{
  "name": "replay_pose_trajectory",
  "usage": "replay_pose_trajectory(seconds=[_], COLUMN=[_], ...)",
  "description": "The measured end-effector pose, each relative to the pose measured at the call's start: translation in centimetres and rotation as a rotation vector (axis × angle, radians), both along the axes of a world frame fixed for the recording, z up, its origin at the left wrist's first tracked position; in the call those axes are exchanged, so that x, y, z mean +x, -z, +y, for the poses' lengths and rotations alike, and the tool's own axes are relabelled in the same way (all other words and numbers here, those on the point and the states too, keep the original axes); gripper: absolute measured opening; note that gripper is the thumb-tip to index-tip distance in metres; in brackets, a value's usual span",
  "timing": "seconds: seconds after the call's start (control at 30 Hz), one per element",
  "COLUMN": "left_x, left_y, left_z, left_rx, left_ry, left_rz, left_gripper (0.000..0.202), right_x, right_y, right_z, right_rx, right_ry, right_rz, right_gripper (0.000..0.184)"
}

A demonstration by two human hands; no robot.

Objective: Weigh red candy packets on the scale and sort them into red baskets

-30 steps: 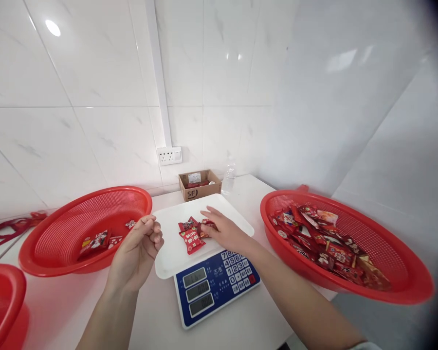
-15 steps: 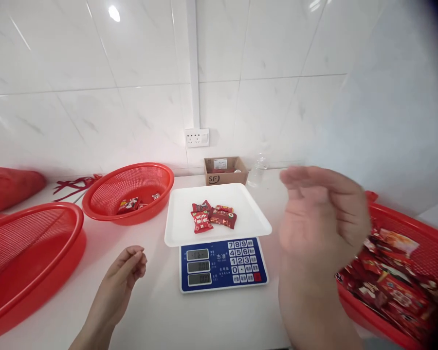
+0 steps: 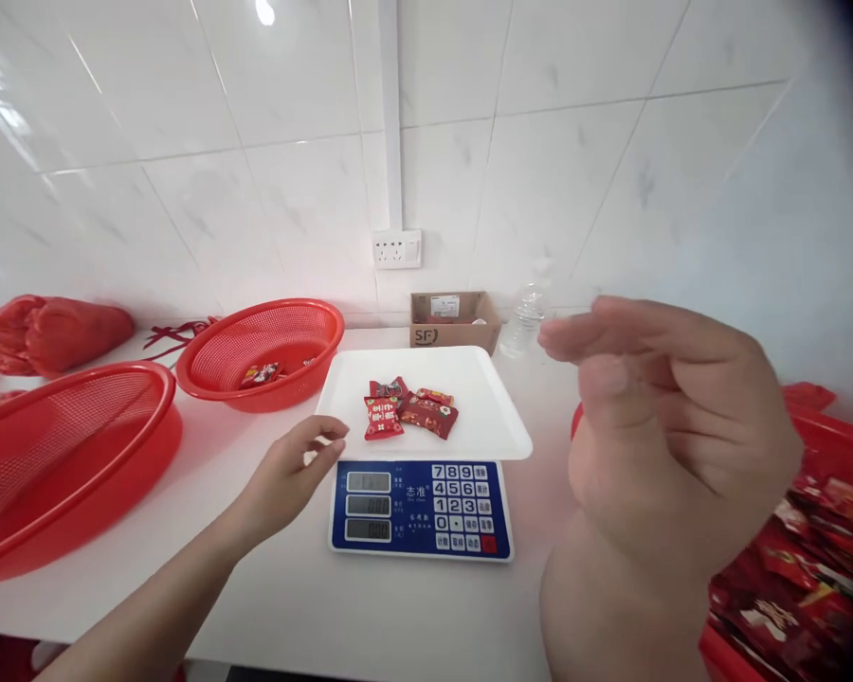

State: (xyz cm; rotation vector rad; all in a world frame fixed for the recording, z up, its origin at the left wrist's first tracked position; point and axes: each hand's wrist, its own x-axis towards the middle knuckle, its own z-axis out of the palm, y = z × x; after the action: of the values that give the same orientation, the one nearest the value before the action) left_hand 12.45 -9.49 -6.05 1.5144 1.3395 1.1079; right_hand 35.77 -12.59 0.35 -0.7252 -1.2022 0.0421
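My left hand (image 3: 288,478) is beside the front left corner of the white scale tray (image 3: 487,403). Its thumb and fingers are apart, with nothing between them. Several red candy packets (image 3: 427,414) lie together on the tray, left of its middle. Below the tray, the blue panel of the digital scale (image 3: 421,511) shows its keypad and displays. Raised on the right, close to the camera, my right hand (image 3: 672,417) has bent fingers and a thumb held apart from them, and I see nothing in it. It partly covers a red basket (image 3: 835,440) full of wrapped candies (image 3: 782,606).
At the left stand a red basket (image 3: 163,407) and a second red basket (image 3: 277,317) with a few packets inside. Behind the tray are a cardboard box (image 3: 455,334) and a clear bottle (image 3: 524,322). A red bundle (image 3: 57,332) lies far left, below the tiled wall.
My left hand has moved up and right to the tray's edge, and its fingers have spread. My right hand now appears larger and further right. The camera view has shifted; the packets stay on the tray.
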Motion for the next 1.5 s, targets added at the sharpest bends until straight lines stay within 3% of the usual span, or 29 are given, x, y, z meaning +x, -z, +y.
replay_pose_trajectory(seconds=[0.17,0.3,0.43,0.57,0.73,0.87,1.1,1.23,1.33,1.4,1.5], left_x=[3.1,4.9,5.9,6.2,7.5,9.3,10.1,9.6,7.8,5.1,-1.2], left_y=[-0.2,0.8,1.5,1.1,0.1,0.1,0.9,0.8,0.3,-0.3,-1.5], left_z=[2.8,5.0,6.6,7.7,8.2,8.4,9.3,9.6,10.0,10.7,12.5], left_rx=[0.247,0.298,0.266,0.251,0.196,0.116,0.360,0.452,0.464,0.440,0.325], left_ry=[0.358,0.503,0.572,0.622,0.571,0.567,0.734,0.808,0.791,0.689,0.353], left_rz=[0.378,0.636,0.819,0.868,0.962,1.030,1.065,1.034,1.043,1.124,1.370], left_gripper=[0.028,0.048,0.057,0.060,0.072,0.078,0.066,0.065,0.068,0.068,0.055], right_x=[1.0,1.3,1.5,1.6,1.1,0.8,1.1,0.9,0.9,1.2,1.4], right_y=[-0.3,-0.1,0.0,0.2,0.5,0.8,2.2,2.6,2.5,2.5,2.6], right_z=[-0.4,-0.3,-0.1,0.2,0.4,0.7,1.8,2.5,2.6,2.5,2.3], right_rx=[-0.083,-0.096,-0.097,-0.106,-0.159,-0.206,-0.283,-0.318,-0.361,-0.385,-0.396], right_ry=[-0.023,-0.048,-0.040,-0.057,-0.057,-0.048,-0.037,-0.010,0.020,0.030,0.029], right_rz=[-0.024,-0.040,-0.033,-0.037,-0.051,-0.088,-0.220,-0.282,-0.312,-0.314,-0.292], right_gripper=[0.017,0.015,0.014,0.015,0.013,0.012,0.018,0.020,0.022,0.023,0.023])
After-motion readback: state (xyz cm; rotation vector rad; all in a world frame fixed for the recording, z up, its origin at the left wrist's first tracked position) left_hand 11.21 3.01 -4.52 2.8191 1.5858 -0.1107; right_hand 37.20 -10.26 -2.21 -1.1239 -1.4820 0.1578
